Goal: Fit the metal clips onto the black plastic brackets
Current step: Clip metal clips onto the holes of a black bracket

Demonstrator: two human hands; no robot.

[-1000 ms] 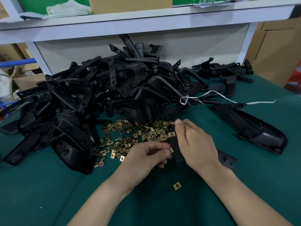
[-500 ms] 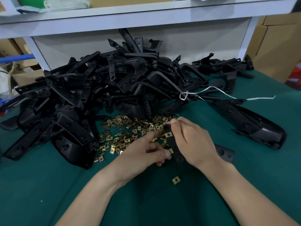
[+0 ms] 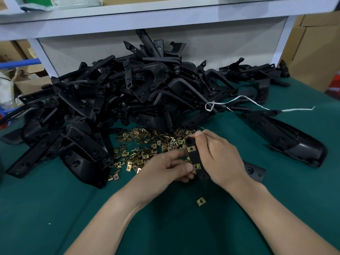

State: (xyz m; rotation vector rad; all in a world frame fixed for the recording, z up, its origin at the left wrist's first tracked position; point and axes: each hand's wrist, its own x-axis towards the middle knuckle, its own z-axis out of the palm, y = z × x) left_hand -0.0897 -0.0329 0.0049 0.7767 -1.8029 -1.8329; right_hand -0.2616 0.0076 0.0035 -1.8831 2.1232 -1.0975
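My right hand (image 3: 219, 157) grips a black plastic bracket (image 3: 195, 158) by its upright strip, low over the green table. Two brass clips sit on that strip, an upper clip (image 3: 191, 149) and a lower clip (image 3: 196, 166). My left hand (image 3: 165, 169) holds the strip from the left, thumb on the lower clip and index finger touching the strip beside the upper one. The bracket's far end (image 3: 254, 171) pokes out to the right of my right wrist. A scatter of loose brass clips (image 3: 139, 153) lies just beyond my left hand.
A big heap of black brackets (image 3: 114, 100) fills the table's back and left. One long bracket (image 3: 290, 142) lies alone at the right, with a white string (image 3: 257, 104) above it. A single clip (image 3: 201, 201) lies near my wrists. A white shelf (image 3: 165, 21) stands behind.
My left index finger has stretched out to the strip near the upper clip. Both hands and the bracket stay in about the same place.
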